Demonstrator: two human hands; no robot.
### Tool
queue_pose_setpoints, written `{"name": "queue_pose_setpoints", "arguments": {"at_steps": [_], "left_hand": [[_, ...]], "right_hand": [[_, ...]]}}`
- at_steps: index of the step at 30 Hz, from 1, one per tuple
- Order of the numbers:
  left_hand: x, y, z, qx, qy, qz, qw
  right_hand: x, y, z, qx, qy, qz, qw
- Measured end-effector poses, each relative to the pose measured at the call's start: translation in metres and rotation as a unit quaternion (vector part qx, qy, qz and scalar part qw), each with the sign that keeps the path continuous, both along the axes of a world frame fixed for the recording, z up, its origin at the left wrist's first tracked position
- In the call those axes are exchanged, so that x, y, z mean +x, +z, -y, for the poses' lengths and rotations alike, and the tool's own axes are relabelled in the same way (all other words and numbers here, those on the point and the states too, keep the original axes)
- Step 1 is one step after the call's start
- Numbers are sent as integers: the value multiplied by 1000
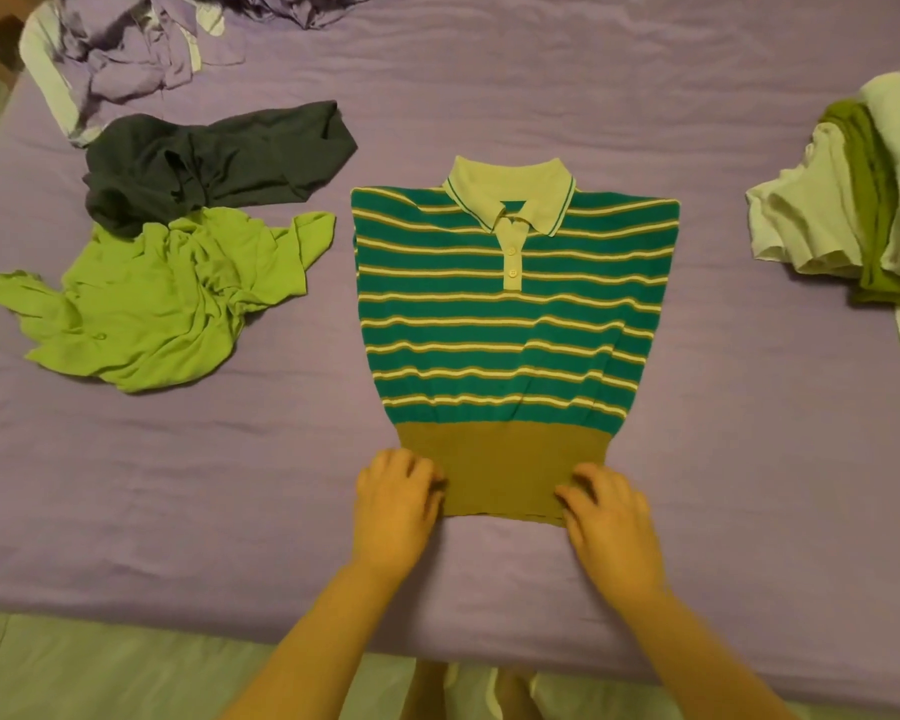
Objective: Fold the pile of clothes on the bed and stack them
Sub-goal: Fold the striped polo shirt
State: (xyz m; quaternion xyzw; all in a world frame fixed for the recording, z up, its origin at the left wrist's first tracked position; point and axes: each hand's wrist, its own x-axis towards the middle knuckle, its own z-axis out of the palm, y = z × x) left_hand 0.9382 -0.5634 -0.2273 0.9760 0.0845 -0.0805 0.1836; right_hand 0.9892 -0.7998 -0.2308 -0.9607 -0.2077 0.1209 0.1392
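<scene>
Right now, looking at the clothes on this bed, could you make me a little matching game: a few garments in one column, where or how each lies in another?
Garments:
1. striped polo shirt
2. light green shirt
3. dark garment
4. white and green stack

States:
A. at the right edge of the view
B. crumpled, nearer of the two left garments
C. flat, hem under both hands
D. crumpled, farther left garment

Pairs: 1-C, 2-B, 3-D, 4-A

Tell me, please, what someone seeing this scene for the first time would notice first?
The striped polo lies flat in the middle of the bed, sleeves tucked in, collar at the far end. The left hand and right hand hold the two corners of its olive hem at the near edge. To the left lie a crumpled green shirt and a dark garment; a folded stack sits at the right.
</scene>
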Motion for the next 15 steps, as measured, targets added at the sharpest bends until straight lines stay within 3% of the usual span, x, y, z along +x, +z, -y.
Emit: {"name": "queue_pose_setpoints", "arguments": {"at_steps": [2, 4, 12, 15], "left_hand": [[6, -3, 11, -27, -117, -37, 992], [12, -12, 22, -12, -163, -106, 981], [24, -21, 34, 94, -174, -159, 967], [36, -17, 33, 89, -172, -173, 966]], "right_hand": [[-2, -2, -9, -5, 115, 11, 993], [-1, -4, -18, -21, 155, -18, 987], [21, -13, -26, -67, 181, -48, 980], [40, -9, -26, -28, 132, -137, 981]]}}
